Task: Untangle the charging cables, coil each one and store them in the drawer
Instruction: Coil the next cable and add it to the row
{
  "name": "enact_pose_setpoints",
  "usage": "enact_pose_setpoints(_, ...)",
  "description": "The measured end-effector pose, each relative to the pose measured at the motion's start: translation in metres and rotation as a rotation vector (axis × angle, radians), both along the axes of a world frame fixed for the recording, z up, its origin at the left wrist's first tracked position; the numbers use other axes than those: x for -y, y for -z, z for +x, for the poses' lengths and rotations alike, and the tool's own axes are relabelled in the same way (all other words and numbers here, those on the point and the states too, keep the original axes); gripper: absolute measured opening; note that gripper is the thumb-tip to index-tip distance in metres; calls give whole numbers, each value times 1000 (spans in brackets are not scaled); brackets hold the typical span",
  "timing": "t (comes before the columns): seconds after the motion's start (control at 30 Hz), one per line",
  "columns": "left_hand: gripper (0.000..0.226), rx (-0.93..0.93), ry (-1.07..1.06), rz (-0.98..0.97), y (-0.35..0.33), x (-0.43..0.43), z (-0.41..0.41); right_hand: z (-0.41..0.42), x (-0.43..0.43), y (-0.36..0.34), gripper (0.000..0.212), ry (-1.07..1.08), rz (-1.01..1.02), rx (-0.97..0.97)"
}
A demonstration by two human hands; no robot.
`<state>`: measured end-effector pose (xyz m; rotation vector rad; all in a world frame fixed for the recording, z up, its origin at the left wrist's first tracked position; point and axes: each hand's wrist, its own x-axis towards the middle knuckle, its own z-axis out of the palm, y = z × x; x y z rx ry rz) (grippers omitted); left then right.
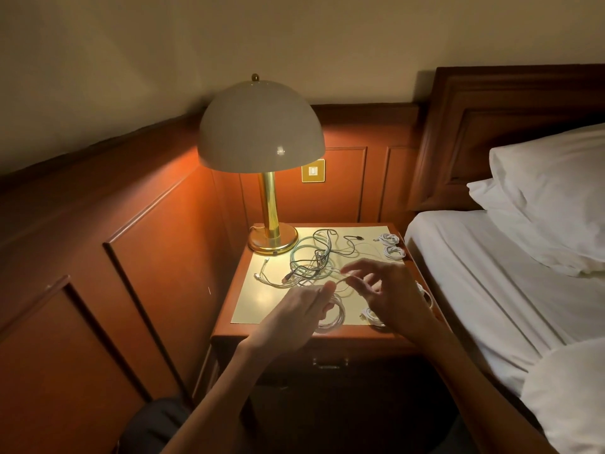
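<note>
A tangle of black, green and white charging cables lies in the middle of the nightstand top. My left hand grips a half-made coil of white cable above the front edge. My right hand pinches the same cable's free strand just right of it, with the other fingers spread. Two finished white coils lie at the back right corner. Another white coil shows under my right hand. The drawer below the top is closed, its metal handle in shadow.
A brass lamp with a white dome shade stands lit at the back left of the nightstand. A bed with white sheet and pillows borders it on the right. Wood panelling runs behind and to the left.
</note>
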<state>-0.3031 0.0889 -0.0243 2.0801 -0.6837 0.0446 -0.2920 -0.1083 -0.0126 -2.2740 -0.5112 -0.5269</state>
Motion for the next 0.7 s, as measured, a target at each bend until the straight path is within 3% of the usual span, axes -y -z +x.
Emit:
enact_pose_setpoints(0.13,54,26,-66,25,9,3,-4,3,-11,21,11,95,-12,-28)
enact_pose_setpoints(0.4,52,-153,-144,8,13,-7,-4,8,-24,36,9,126,-54,67)
enact_pose_setpoints(0.6,58,-113,-188,-95,14,-8,2,-2,-31,28,22,-130,273,-323)
enact_pose_setpoints(0.7,60,-81,-206,-110,10,-7,3,-9,-32,20,30,-277,280,-435)
